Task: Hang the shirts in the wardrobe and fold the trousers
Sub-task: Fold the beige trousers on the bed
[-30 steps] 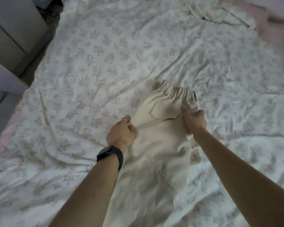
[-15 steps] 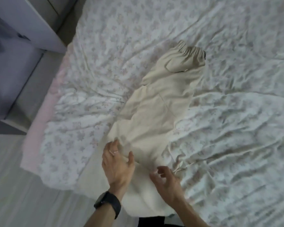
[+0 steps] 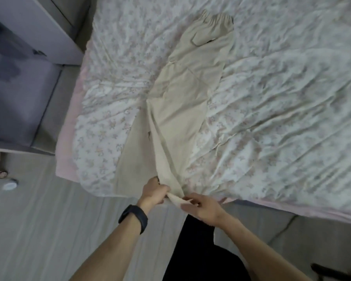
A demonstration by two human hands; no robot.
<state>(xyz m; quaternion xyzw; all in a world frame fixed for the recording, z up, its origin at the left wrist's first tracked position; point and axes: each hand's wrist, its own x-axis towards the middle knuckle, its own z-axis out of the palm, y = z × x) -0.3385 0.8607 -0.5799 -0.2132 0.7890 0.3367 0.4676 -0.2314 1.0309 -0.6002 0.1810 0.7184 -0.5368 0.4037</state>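
The trousers (image 3: 187,94) lie on the bed (image 3: 282,98), waistband at upper frame; a cabinet (image 3: 28,27), perhaps, stands upper left.

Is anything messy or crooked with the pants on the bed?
Yes. The trousers lie slanted across the bed sheet, and their legs don't match up: the lower leg sticks out left of the top one. The sheet is wrinkled all over. The left hand and right hand hold the hems at the near edge.
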